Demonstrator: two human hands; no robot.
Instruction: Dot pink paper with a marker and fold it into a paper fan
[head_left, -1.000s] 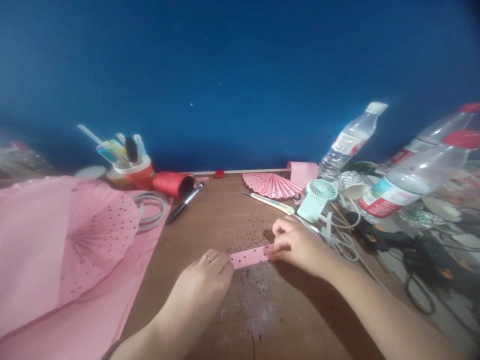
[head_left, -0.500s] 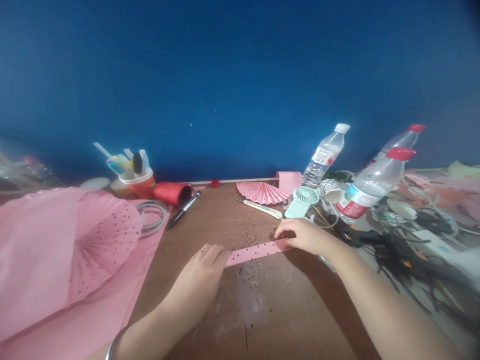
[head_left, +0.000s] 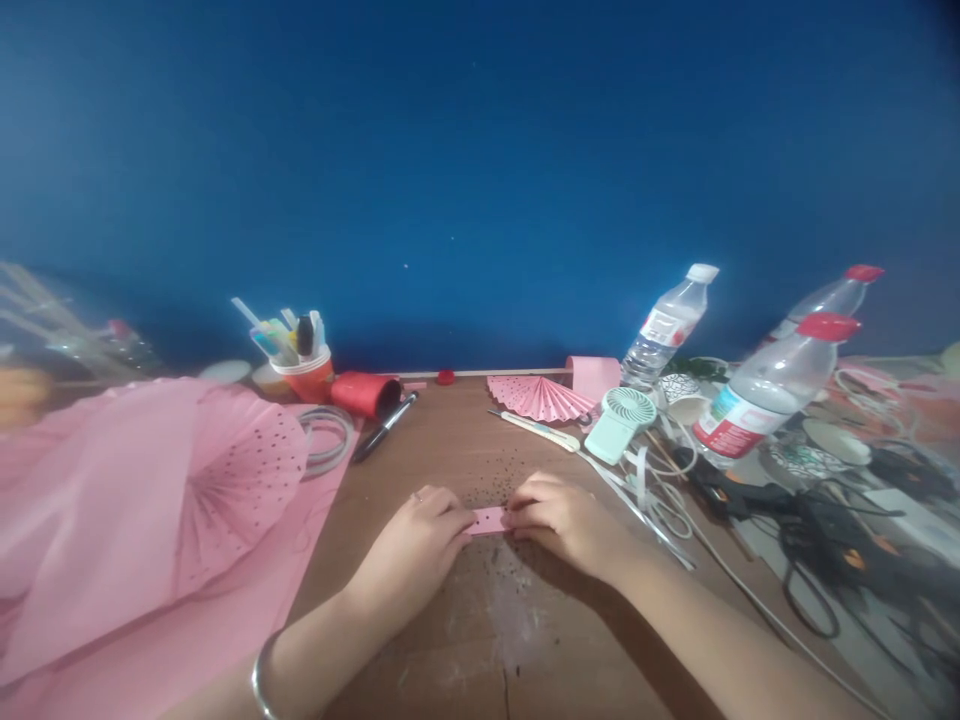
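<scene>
Between my two hands lies a narrow strip of pink paper [head_left: 489, 520] dotted with small dark holes, close to the wooden tabletop. My left hand [head_left: 424, 535], with a ring on one finger, is closed on the strip's left part. On its right part, my right hand [head_left: 559, 520] is closed too, fingertips pinching the paper. Only a short stretch of the strip shows; the hands cover the rest. Small dark specks [head_left: 499, 475] are scattered on the table just beyond the strip.
Pink pleated paper fans lie at left [head_left: 247, 490] and far back [head_left: 536, 397]. Behind the hands are a utility knife [head_left: 541, 432], a mint handheld fan [head_left: 621, 424], a pen [head_left: 386, 427] and a red thread spool [head_left: 364, 395]. Bottles [head_left: 671, 325] and tangled cables [head_left: 795, 540] crowd the right.
My right hand has slid left along the strip toward my left hand, so less paper shows between them. The view has shifted slightly, moving the whole table a little right and down.
</scene>
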